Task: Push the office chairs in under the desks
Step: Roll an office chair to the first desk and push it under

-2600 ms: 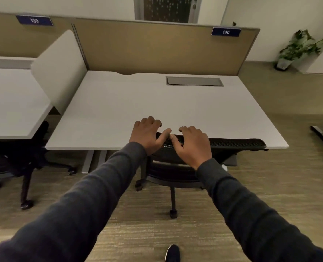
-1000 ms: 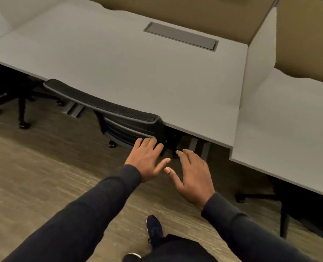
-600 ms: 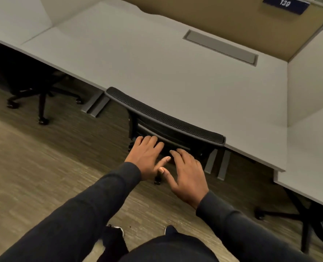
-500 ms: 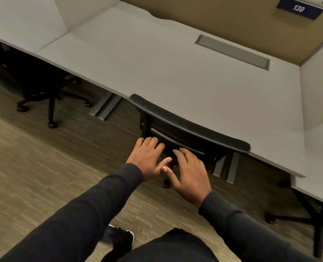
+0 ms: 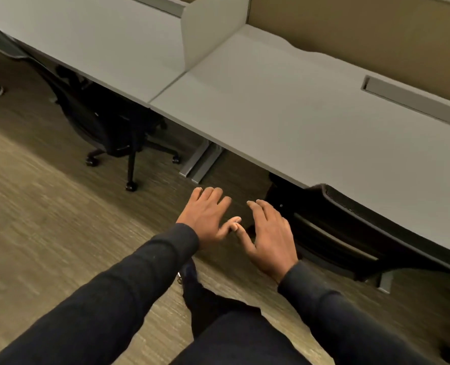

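1. Two grey desks (image 5: 284,111) meet at one white divider (image 5: 208,30).
2. Two black chairs sit under them: one (image 5: 105,127) left of the divider, one (image 5: 345,227) right.
3. Left hand (image 5: 208,214) and right hand (image 5: 268,235) hover spread wide, empty, thumbs touching, just beside the right chair.

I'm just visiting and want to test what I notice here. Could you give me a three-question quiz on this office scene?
1. True or false: the left hand grips the black mesh office chair on the right.
2. What stands upright between the two grey desktops?
   A. a plant
   B. a pale divider panel
   C. a lamp
3. Fill in: the right hand is ____, fingers spread.

Key: 1 false; 2 B; 3 open.
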`<state>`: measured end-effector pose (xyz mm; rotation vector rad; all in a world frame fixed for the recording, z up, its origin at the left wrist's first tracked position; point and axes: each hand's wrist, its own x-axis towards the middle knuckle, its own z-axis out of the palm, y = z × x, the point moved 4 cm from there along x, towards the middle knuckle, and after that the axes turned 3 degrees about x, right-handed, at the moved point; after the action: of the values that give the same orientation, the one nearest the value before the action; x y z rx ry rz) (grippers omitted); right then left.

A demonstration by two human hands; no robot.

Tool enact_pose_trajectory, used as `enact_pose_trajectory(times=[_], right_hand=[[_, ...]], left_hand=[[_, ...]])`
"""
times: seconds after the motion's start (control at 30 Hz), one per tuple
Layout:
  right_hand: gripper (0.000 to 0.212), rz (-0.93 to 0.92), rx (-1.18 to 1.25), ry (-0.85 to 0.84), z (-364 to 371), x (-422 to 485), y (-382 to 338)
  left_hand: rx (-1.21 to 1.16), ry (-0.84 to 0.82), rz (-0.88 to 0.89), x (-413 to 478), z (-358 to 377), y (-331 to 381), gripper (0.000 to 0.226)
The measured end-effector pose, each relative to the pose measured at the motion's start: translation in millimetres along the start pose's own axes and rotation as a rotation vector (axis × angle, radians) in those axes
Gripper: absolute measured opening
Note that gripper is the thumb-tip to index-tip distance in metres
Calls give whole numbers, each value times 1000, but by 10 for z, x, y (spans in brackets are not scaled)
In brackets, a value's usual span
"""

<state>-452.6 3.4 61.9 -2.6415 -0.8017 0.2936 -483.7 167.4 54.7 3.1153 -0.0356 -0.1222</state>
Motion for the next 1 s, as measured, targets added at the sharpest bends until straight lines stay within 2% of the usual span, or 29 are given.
enact_pose_trajectory(times=[0.4, 0.6, 0.83, 1.0], right_hand=[[76, -24, -9, -34, 617, 2227, -1589], [75, -81, -18, -40, 749, 3100, -2371], [76, -96, -6, -20, 1172, 3770, -3452], [69, -50, 48, 43, 1462, 4108, -4286]], left_hand=[[5, -78, -63, 579, -32, -2643, 65], [16, -25, -104, 819, -188, -3733, 59], [-12, 12, -95, 783, -139, -5041, 58], [-40, 49, -18, 616, -295, -5963, 64]])
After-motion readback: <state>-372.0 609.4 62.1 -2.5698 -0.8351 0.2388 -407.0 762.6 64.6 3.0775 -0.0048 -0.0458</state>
